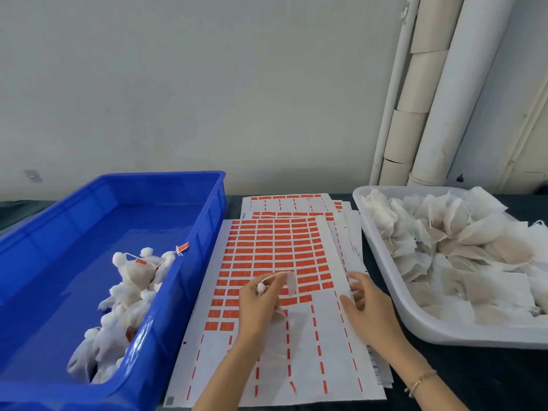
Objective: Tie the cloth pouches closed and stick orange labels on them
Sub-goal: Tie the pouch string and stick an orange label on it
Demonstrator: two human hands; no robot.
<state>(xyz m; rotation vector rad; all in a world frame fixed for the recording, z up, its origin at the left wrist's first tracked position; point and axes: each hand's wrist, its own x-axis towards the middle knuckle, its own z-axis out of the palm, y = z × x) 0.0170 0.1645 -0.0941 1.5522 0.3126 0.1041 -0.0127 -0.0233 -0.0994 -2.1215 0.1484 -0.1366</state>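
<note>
Head view shows the job barely begun. The blue crate on the left holds a small heap of tied pouches, some visibly orange-tagged. The white tray on the right is piled with flat pouches still to be tied. Over the label sheet, stripped along its near rows, the left hand curls round a bunched pouch with its string looped out. The right hand has bent fingers at the sheet's right edge; I can't tell whether they pinch a label.
</note>
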